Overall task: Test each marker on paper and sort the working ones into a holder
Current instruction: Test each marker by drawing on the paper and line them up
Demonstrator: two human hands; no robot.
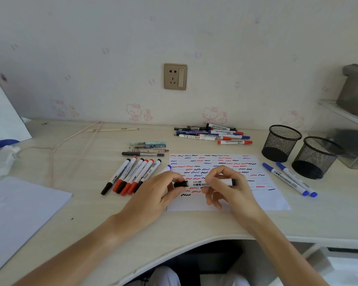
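A black whiteboard marker [201, 183] lies level above the test paper [262, 195], which is covered in red, blue and black squiggles. My left hand [163, 193] pinches its black cap end. My right hand [225, 186] grips the white barrel. Several red and black markers [130, 175] lie in a row left of the paper. Two blue markers [289, 178] lie at its right. Two black mesh holders [281, 142] [315, 156] stand at the right; nothing shows inside them. A blue-ended marker [167, 168] peeks out behind my left hand.
A heap of mixed markers and pens [213, 134] lies behind the paper, with more pens [147, 148] at centre. White sheets [19, 205] lie at the left, near a pink cord [54, 149]. A wall socket [175, 76] sits above the desk. The desk edge curves in front of me.
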